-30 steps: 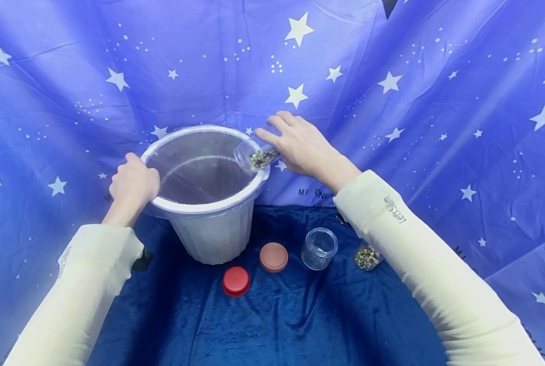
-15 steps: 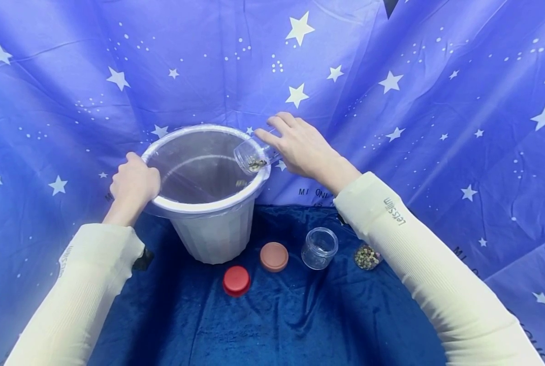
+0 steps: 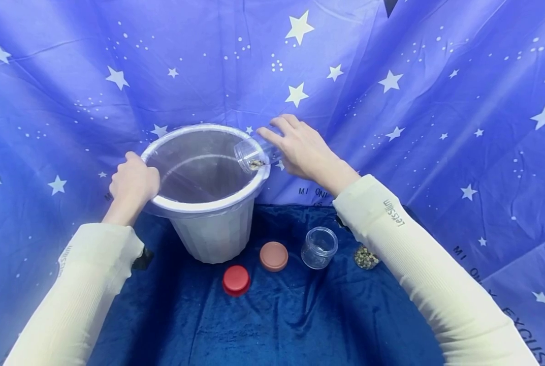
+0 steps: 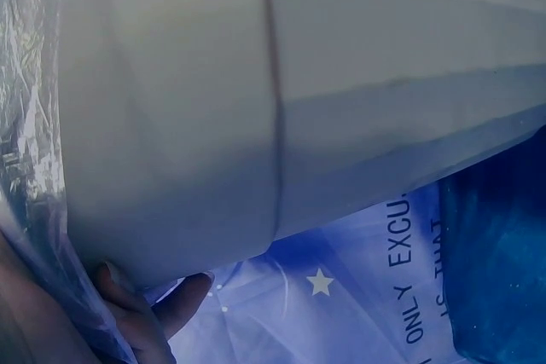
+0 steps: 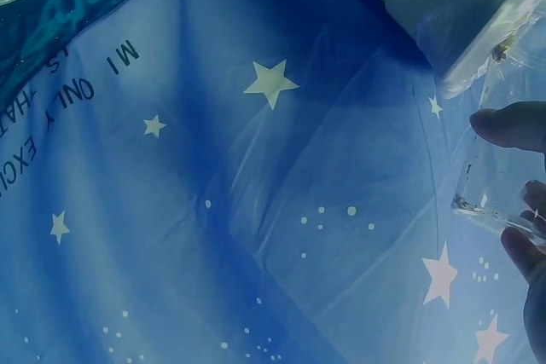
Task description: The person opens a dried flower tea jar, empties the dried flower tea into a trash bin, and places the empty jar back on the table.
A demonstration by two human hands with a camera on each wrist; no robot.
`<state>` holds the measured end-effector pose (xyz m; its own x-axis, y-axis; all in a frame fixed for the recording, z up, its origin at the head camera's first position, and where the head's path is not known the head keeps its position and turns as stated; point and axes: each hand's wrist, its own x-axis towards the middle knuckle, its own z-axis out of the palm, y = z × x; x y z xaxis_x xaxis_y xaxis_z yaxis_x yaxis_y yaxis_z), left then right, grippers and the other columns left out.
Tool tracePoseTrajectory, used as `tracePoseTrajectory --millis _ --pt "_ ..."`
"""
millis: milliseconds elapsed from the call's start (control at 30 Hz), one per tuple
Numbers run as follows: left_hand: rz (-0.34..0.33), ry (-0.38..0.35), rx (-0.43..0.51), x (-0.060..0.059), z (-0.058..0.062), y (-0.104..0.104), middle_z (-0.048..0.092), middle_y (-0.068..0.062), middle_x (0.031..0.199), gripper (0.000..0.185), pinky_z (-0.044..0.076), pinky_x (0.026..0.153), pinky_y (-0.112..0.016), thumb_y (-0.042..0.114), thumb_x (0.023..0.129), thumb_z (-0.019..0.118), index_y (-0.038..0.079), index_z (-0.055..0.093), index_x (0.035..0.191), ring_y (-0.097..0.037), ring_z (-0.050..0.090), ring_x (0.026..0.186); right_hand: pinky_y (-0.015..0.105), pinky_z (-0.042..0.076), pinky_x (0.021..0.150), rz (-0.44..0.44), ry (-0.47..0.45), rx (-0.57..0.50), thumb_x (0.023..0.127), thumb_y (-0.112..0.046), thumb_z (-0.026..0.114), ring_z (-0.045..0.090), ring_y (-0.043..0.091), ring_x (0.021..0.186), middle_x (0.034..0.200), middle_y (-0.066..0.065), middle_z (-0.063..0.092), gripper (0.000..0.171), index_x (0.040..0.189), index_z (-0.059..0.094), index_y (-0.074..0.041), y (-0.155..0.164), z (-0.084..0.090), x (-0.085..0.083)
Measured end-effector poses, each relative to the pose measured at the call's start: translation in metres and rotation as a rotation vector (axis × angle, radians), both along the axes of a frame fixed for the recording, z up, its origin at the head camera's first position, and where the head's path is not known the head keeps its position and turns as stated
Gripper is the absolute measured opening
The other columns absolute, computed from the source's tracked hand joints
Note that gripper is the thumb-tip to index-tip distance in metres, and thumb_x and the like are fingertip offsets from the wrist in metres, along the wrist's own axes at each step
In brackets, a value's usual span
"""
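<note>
A white bin (image 3: 210, 236) lined with a thin clear plastic bag (image 4: 32, 117) stands on the dark blue cloth. My left hand (image 3: 136, 182) grips its left rim; in the left wrist view the fingertips press the bag against the bin's outer wall. At the opposite rim, my right hand (image 3: 303, 148) holds a clear jar (image 5: 488, 178) tipped mouth-first into the bin. A small clump of dried bits (image 3: 256, 164) lies near the jar's mouth. The bin's bottom is hidden from view.
On the cloth (image 3: 272, 325) sit a red lid (image 3: 236, 279), a pinkish-brown lid (image 3: 274, 256) and a clear jar without a lid (image 3: 319, 249). A container of dried mixed bits (image 3: 366, 258) is partly behind the right sleeve. A star-printed blue curtain (image 3: 226, 61) hangs behind.
Most of the dried bits have slid out of the tilted jar into the bin, leaving a small clump. My right hand has shifted very slightly; the left stays on the rim.
</note>
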<state>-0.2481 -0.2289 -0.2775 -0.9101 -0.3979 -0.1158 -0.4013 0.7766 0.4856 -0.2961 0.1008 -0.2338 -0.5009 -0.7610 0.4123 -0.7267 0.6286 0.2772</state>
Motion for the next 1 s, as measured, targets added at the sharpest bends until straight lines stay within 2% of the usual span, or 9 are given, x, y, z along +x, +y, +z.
tracePoseTrajectory --millis 200,433,733,1000 --pt "-0.006 0.001 0.0 0.0002 0.0012 0.0005 0.042 -0.041 0.137 0.065 0.04 0.099 -0.065 0.022 0.093 0.03 -0.011 0.016 0.147 -0.06 0.043 0.123 0.051 0.054 0.09 0.009 -0.005 -0.019 0.082 -0.001 0.063 0.05 0.04 0.126 0.134 0.023 0.053 0.06 0.14 0.049 -0.011 0.0033 -0.0026 0.0009" --pt "-0.009 0.004 0.001 0.0013 0.0016 0.0003 0.042 -0.041 0.137 0.065 0.039 0.099 -0.065 0.022 0.093 0.03 -0.011 0.016 0.147 -0.06 0.043 0.123 0.05 0.053 0.092 -0.028 -0.025 -0.002 0.081 -0.008 0.07 0.051 0.04 0.124 0.132 0.022 0.053 0.061 0.139 0.048 -0.009 0.0049 -0.0027 0.001" --pt "-0.002 0.0 0.008 0.0022 0.0008 -0.0013 0.041 -0.041 0.138 0.065 0.04 0.098 -0.065 0.022 0.093 0.03 -0.011 0.014 0.148 -0.06 0.042 0.124 0.05 0.053 0.092 0.03 0.03 -0.006 0.08 0.001 0.059 0.053 0.039 0.121 0.127 0.021 0.056 0.058 0.136 0.051 -0.009 0.0013 0.0014 -0.001" --pt "-0.004 0.0 0.005 0.0018 0.0007 -0.0007 0.04 -0.041 0.139 0.065 0.039 0.099 -0.065 0.022 0.093 0.029 -0.011 0.014 0.148 -0.06 0.042 0.124 0.049 0.051 0.095 0.032 0.049 0.017 0.082 0.004 0.055 0.052 0.039 0.122 0.127 0.02 0.057 0.055 0.136 0.051 -0.008 -0.0028 0.0045 -0.0011"
